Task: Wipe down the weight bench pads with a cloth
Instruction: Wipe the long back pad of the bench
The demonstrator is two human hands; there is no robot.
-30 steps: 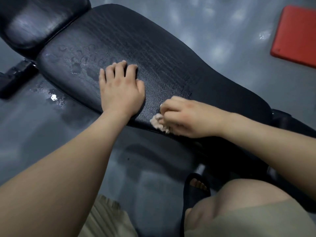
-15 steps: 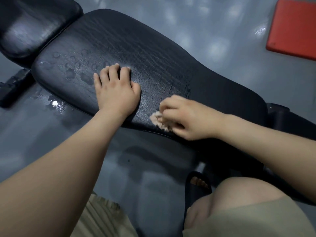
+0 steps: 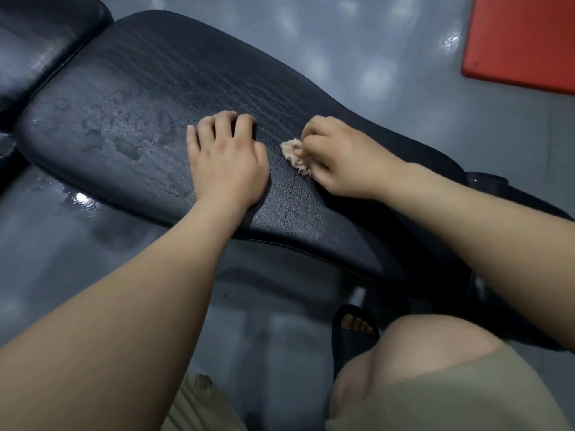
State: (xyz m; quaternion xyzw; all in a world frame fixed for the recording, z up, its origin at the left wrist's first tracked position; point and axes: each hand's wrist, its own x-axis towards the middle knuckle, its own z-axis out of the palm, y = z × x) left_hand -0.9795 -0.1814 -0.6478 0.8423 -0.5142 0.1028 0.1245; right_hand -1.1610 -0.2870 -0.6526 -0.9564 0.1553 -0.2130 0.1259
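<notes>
Right now the right hand (image 3: 339, 160) pinches the small cloth (image 3: 294, 157) in its fingers (image 3: 314, 132) on the long black pad (image 3: 140, 73), and the wet spots (image 3: 124, 132) lie along the pad past the flat, resting left hand (image 3: 227, 163).

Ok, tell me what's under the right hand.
A crumpled pale cloth pokes out from under the right hand, pressed on the bench pad. The hand covers the rest.

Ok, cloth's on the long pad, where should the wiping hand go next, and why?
Probably slide the right hand with the cloth leftward along the bench pad, lifting the left hand out of its path. The water droplets lie on the pad beyond the left hand, and the cloth sits short of them.
</notes>
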